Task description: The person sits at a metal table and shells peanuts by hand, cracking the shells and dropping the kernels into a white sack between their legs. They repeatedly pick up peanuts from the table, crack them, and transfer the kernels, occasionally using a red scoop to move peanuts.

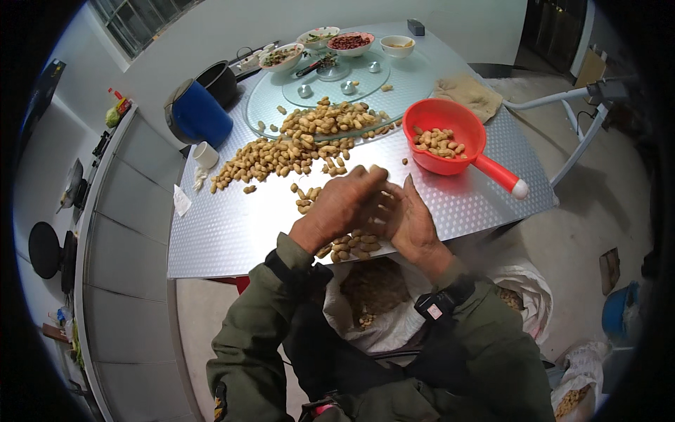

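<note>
Both hands meet just above the near edge of the counter [232, 232], the left hand [342, 205] and the right hand [408, 219] pressed close together with fingers [373, 176] curled inward around something small; what they grip is hidden between them, so its long axis and the way it points cannot be told. Just beneath the hands lies a small heap of peanuts [351, 245] in their shells, touching the counter's near edge, their long axes lying in every direction. A much larger pile of peanuts [302, 144] stretches diagonally from the counter's left side up onto a round glass turntable [401, 84]. To the right stands a red colander [450, 137] with shelled nuts in it, its handle pointing toward the lower right. The counter is silvery, dimpled metal. Below its edge, at the person's lap, a white sack [383, 309] hangs open. Bowls [349, 43] sit at the far side, a blue bucket [200, 112] at the left, beside pale cabinets and a concrete floor.
</note>
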The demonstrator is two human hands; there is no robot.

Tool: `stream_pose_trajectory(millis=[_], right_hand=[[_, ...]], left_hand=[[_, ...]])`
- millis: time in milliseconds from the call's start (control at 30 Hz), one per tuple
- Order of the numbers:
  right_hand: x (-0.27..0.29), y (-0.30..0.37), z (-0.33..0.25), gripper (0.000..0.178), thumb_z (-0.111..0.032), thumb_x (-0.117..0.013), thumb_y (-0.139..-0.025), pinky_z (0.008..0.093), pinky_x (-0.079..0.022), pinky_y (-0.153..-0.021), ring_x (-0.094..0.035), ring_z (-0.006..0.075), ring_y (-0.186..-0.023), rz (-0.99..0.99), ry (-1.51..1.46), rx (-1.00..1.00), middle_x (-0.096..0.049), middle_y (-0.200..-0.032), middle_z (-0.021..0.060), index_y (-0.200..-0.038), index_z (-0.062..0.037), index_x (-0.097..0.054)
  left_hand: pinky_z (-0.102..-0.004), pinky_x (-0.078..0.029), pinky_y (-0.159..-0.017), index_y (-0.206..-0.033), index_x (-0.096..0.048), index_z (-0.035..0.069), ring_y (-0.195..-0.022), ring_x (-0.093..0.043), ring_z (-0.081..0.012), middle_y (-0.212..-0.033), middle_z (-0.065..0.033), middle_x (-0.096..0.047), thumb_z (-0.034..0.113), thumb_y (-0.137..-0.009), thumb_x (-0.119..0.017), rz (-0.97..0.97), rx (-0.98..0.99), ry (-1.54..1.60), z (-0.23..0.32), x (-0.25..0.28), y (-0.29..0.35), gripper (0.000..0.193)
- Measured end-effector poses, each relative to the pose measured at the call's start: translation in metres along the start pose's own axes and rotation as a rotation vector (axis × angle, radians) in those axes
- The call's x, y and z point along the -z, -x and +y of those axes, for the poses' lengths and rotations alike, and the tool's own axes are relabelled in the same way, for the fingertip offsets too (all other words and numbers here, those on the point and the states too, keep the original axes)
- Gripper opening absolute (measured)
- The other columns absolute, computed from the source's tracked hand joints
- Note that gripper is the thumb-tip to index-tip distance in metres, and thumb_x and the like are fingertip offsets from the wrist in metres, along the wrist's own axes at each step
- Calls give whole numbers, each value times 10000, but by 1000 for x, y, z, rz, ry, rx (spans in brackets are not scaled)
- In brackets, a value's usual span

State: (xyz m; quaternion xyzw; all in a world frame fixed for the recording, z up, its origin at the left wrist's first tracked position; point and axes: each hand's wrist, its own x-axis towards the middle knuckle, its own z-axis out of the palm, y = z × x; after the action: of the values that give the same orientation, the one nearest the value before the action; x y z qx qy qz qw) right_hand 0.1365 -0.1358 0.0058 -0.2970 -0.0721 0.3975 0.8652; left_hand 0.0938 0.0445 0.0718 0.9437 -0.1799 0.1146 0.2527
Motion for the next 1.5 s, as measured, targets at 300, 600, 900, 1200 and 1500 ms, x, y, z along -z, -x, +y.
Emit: stream_pose_trajectory(millis=[300,600,900,1200,1500], right_hand=[[12,10,5,645,-577,-358,-1116,463,-536,-1080,-646,267,-1240,83,-288,57,-642,-1348,125,-1411,-44,-571],[33,1,8,574,-441,-297,-1147,483,-526,-1084,-649,312,-1230,-147,-378,56,-649,-1351,169,-1426,3,-528],[19,6,12,614,-477,-275,-1153,526,-478,-1155,-589,354,-1338,-49,-407,88,-606,-1407,186,-1470,8,-477],[5,10,20,649,-514,-233,-1153,499,-474,-1161,-593,341,-1325,-4,-318,128,-605,-1401,185,-1448,9,-480],[11,5,21,523,-473,-342,-1152,395,-588,-859,-687,221,-988,214,-182,75,-693,-1105,91,-1238,-40,-624]], left_hand=[[-495,-527,-937,-1376,-590,197,-1104,-633,-354,-1196,-125,-590,298,-956,-699,-54,-250,-288,24,-29,-3,446],[-494,-505,-976,-1462,-596,161,-1152,-602,-377,-1304,-156,-611,210,-931,-735,140,-151,-166,26,-24,29,551],[-439,-540,-715,-1228,-675,34,-877,-662,-341,-1048,-156,-663,47,-830,-803,360,-90,-46,36,-43,59,419],[-443,-524,-656,-1150,-667,47,-821,-669,-327,-943,-134,-627,65,-890,-754,375,-10,30,46,-56,51,275],[-415,-522,-699,-1132,-696,17,-860,-668,-313,-952,-142,-650,-4,-868,-754,470,-40,-8,49,-49,43,271]])
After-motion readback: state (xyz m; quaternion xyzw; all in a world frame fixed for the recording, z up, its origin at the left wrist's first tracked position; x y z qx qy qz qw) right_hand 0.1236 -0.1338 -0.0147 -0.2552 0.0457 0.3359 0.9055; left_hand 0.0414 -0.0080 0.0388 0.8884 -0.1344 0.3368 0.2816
